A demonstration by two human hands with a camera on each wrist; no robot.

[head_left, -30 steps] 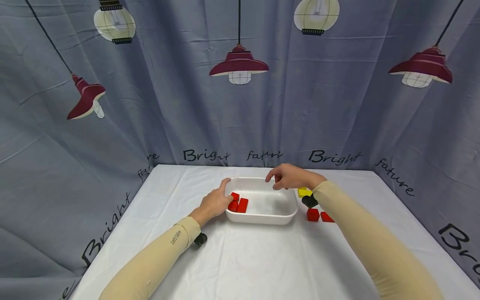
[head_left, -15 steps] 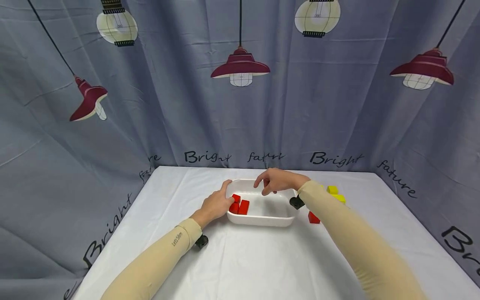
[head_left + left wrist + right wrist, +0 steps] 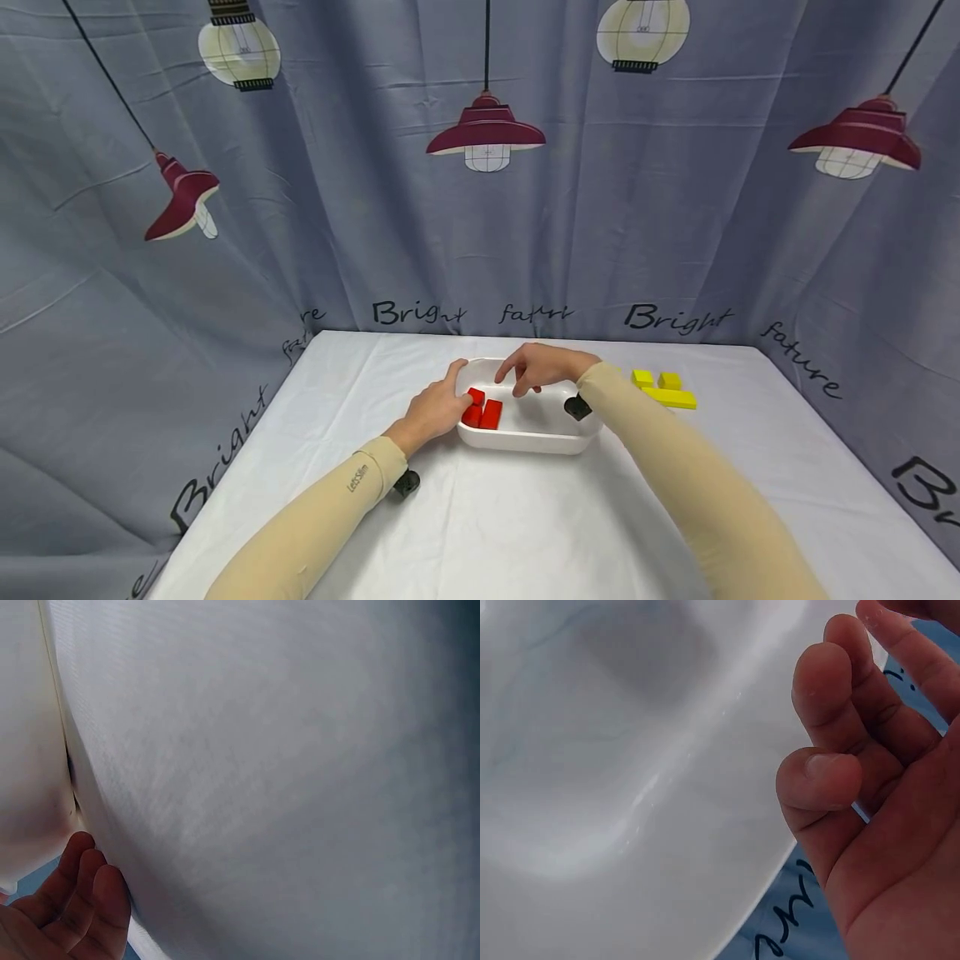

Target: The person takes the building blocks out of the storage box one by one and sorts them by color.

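My left hand (image 3: pixel 431 410) holds the left end of a white rectangular dish (image 3: pixel 525 443), its thumb over the rim and index finger along the far left corner. In the left wrist view its other fingers (image 3: pixel 109 900) lie bent low beside the dish's outer side. Three red blocks (image 3: pixel 491 414) sit inside the dish at its left end, next to that thumb. Above the middle of the dish hovers my right hand (image 3: pixel 546 365), fingers loosely bent and pointing down. The right wrist view shows nothing between its thumb and fingers (image 3: pixel 821 682).
Several yellow blocks (image 3: pixel 671 397), one of them long, lie on the white tablecloth (image 3: pixel 525 525) right of the dish. The right sleeve (image 3: pixel 675 467) crosses the table in front of them. A grey curtain (image 3: pixel 360 208) printed with lamps hangs behind the table's far edge.
My right hand has moved left, from the dish's far right corner to above its middle. The red blocks right of the dish are now hidden by the sleeve; more yellow blocks show. The left hand stays.
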